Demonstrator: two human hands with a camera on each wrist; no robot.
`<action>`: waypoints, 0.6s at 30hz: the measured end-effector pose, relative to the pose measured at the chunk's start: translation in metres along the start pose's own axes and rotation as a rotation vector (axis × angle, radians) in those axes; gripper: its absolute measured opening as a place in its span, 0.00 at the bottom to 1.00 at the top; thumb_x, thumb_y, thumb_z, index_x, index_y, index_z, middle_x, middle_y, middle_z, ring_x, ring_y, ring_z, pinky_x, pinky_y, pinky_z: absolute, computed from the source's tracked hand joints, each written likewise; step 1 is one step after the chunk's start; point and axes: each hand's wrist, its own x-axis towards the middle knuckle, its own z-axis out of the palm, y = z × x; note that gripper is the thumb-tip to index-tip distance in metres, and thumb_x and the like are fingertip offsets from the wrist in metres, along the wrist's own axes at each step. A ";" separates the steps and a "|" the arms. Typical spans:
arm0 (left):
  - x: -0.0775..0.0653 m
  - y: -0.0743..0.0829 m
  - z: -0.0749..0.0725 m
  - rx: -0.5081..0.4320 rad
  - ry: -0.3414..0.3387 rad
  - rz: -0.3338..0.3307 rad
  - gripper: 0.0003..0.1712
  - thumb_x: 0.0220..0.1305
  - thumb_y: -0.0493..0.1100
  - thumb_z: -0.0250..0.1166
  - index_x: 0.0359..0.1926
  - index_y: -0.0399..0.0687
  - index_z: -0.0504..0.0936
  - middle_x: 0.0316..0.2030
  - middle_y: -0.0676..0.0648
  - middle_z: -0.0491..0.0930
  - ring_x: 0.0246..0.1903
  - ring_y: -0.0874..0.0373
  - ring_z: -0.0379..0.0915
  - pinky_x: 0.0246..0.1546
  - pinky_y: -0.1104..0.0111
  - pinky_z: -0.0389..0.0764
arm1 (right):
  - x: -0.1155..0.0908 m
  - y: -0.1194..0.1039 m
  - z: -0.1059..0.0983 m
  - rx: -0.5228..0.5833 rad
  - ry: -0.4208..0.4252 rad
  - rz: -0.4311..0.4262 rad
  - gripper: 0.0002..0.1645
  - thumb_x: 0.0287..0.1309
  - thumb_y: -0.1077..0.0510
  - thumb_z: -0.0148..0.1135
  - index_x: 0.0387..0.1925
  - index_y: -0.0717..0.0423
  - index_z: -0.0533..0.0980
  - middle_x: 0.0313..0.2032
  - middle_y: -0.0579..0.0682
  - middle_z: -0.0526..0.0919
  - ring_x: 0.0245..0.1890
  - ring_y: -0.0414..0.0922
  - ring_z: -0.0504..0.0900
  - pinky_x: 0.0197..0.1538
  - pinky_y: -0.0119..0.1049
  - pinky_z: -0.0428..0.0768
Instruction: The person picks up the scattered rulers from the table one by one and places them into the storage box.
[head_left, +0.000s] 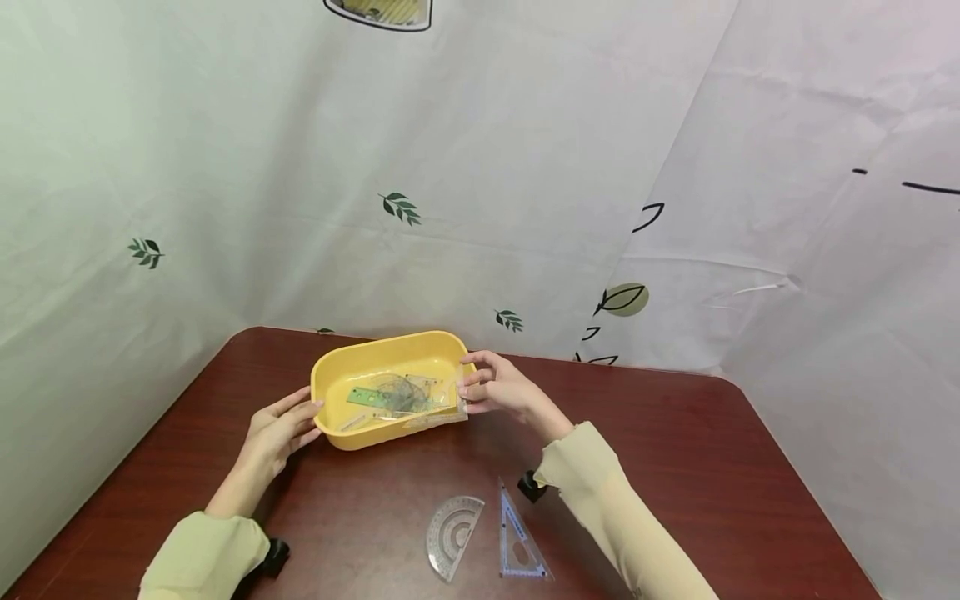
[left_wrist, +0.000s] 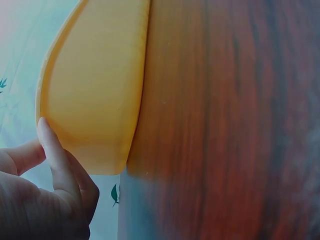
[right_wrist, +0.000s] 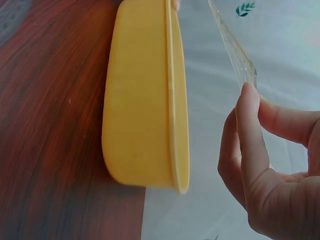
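My left hand (head_left: pixel 276 432) grips the left end of a yellow plastic tray (head_left: pixel 390 348), its fingertips at the rim. Between the thumb and fingers of my right hand (head_left: pixel 504 387) is a clear plastic piece with a graduated edge (right_wrist: pixel 243 62), held over the tray's right end; its full outline is hard to tell. Inside the tray lie a green ruler (head_left: pixel 363 397) and several clear pieces that overlap. Nearer me on the table are a clear protractor (head_left: pixel 452 533) and a clear set square with blue markings (head_left: pixel 512 542).
The dark red wooden table (head_left: pixel 675 467) ends at a pale cloth backdrop (head_left: pixel 465 167) with leaf prints, close behind the tray. Black wrist straps (head_left: pixel 532 486) show at both sleeves.
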 end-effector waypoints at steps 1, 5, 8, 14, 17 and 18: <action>0.000 0.000 0.000 -0.003 -0.001 -0.001 0.42 0.65 0.40 0.62 0.74 0.43 0.51 0.26 0.66 0.81 0.27 0.71 0.80 0.30 0.78 0.84 | 0.002 -0.001 0.002 0.001 0.001 -0.003 0.32 0.57 0.72 0.59 0.63 0.60 0.63 0.38 0.52 0.77 0.31 0.40 0.81 0.39 0.39 0.87; 0.000 0.000 0.000 -0.010 -0.008 0.000 0.42 0.66 0.40 0.62 0.74 0.42 0.51 0.26 0.67 0.81 0.27 0.71 0.80 0.29 0.78 0.84 | 0.009 -0.004 0.010 0.026 0.009 -0.003 0.31 0.57 0.72 0.59 0.62 0.59 0.64 0.39 0.53 0.77 0.33 0.41 0.81 0.42 0.41 0.87; -0.001 0.000 0.000 -0.011 -0.008 0.000 0.42 0.66 0.40 0.62 0.74 0.42 0.51 0.25 0.67 0.81 0.26 0.71 0.79 0.29 0.78 0.83 | 0.014 -0.005 0.018 0.044 0.019 -0.009 0.30 0.58 0.72 0.59 0.62 0.60 0.64 0.41 0.56 0.78 0.35 0.42 0.81 0.43 0.43 0.87; -0.001 0.000 0.000 -0.014 -0.003 0.002 0.42 0.65 0.40 0.63 0.74 0.42 0.52 0.25 0.67 0.81 0.26 0.71 0.79 0.29 0.78 0.83 | 0.027 -0.008 0.031 0.055 0.035 -0.008 0.31 0.59 0.72 0.59 0.63 0.59 0.64 0.43 0.59 0.79 0.36 0.43 0.81 0.45 0.45 0.86; -0.001 0.000 0.001 -0.015 -0.003 0.004 0.42 0.65 0.40 0.63 0.74 0.42 0.52 0.25 0.68 0.81 0.26 0.72 0.79 0.29 0.78 0.83 | 0.033 -0.007 0.035 0.067 0.047 -0.005 0.32 0.59 0.73 0.58 0.64 0.61 0.62 0.40 0.56 0.78 0.35 0.43 0.81 0.48 0.48 0.85; -0.001 0.000 0.001 -0.014 -0.003 0.005 0.42 0.65 0.40 0.63 0.74 0.42 0.52 0.25 0.68 0.81 0.26 0.72 0.79 0.29 0.78 0.83 | 0.035 -0.006 0.036 0.066 0.053 -0.007 0.32 0.59 0.73 0.58 0.64 0.61 0.62 0.39 0.55 0.78 0.34 0.43 0.81 0.49 0.50 0.84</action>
